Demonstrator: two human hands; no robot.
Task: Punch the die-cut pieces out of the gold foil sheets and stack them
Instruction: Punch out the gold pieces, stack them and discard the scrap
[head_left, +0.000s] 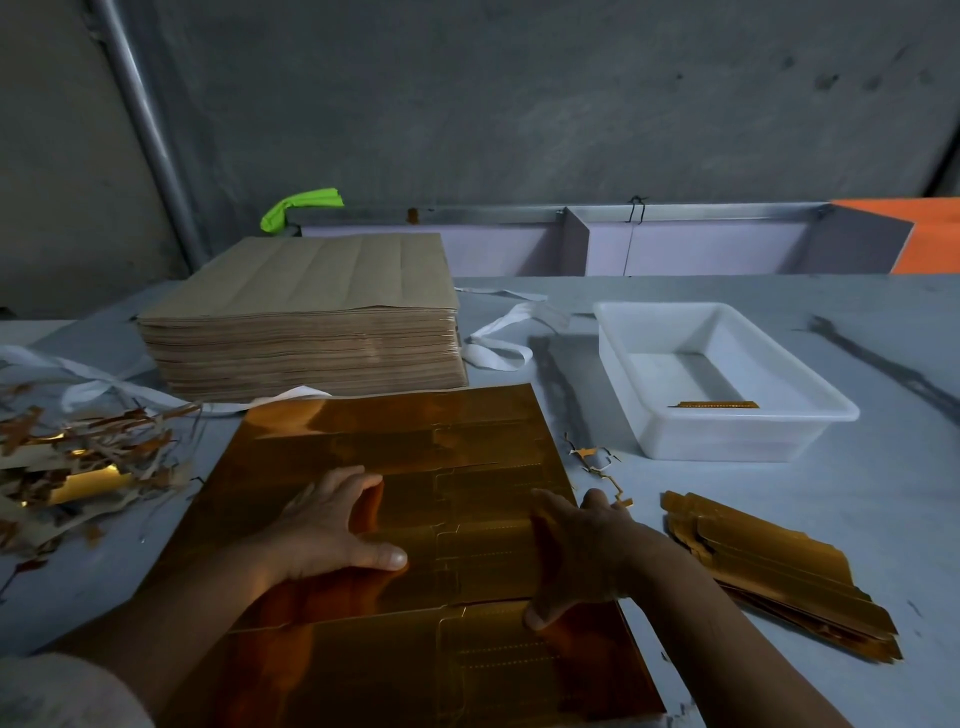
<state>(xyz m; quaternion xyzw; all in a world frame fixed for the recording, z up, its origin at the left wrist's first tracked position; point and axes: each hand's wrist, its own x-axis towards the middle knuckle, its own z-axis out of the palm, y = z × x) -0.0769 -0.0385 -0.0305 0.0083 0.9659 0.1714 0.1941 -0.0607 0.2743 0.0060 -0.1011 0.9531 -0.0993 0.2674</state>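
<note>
Presently, left hand presses, fingers spread, on the gold foil sheet (near centre); right hand grips its right edge, thumb on top. Stack of punched pieces lies right.

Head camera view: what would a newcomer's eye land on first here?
The shiny gold foil sheet in the middle of the table, with the left hand resting on it and the right hand at its right edge. Behind it stands a tall stack of brown sheets. To the right are a white tub holding one gold strip and a pile of punched gold pieces; foil scraps heap at the left.
</note>
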